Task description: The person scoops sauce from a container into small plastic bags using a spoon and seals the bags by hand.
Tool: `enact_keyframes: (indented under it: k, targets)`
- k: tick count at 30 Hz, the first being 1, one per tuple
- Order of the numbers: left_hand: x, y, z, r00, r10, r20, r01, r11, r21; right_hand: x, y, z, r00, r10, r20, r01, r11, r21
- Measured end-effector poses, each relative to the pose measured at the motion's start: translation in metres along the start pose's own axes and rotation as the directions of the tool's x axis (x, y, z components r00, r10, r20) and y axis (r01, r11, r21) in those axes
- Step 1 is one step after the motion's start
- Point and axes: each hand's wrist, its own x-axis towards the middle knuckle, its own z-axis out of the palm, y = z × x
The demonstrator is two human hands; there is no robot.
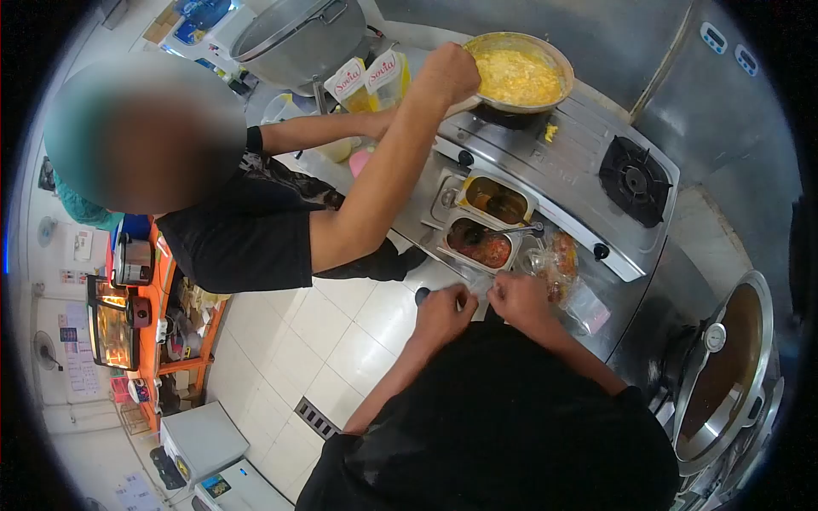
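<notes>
Directions are taken from the wearer's two hands, with 12 o'clock at the top of the view.

Hands, two: the left hand and the right hand are near each other, both closed with fingers curled in. Clear plastic, one portion, shows between and just beyond them; whether either hand pinches it cannot be told.

Steel containers, two, side by side at 12 o'clock: the nearer container holds red sauce and one black-handled utensil; the farther container holds a brownish liquid. One steel lid lies at 11 o'clock.

Clear-wrapped food, number of packs unclear, at 2 o'clock.

Stove, one, with two knobs visible. One pan of yellow food sits over it at 12 o'clock; one uncovered burner is at 2 o'clock.

Pouches, two, marked "Sovia", at 11 o'clock, beside one large pot. A second large vessel with one dial stands between 3 and 4 o'clock. Wall timers, two, between 1 and 2 o'clock.

Co-worker, one, at 10 o'clock, with one hand at the pan's edge; its grip cannot be told.
</notes>
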Motion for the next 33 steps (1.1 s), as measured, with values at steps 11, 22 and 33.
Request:
enact_keyframes:
  k: [11, 22, 33]
  targets:
    - [0.025, 0.007, 0.014, 0.697, 0.686, -0.207, -0.699, 0.715, 0.015, -0.004, 0.034, -0.007, 0.972, 0.125, 0.2, -0.217, 0.809, 0.546]
    - [0.02, -0.037, 0.013, 0.857, 0.358, -0.37, -0.506, 0.719, -0.477, 0.025, 0.12, 0.019, 0.734, 0.425, -0.53, -0.251, 0.895, 0.37]
    - [0.019, -0.05, 0.014, 0.87, 0.362, -0.334, -0.493, 0.65, -0.579, 0.076, 0.082, 0.008, 0.909, 0.335, -0.248, -0.214, 0.886, 0.412]
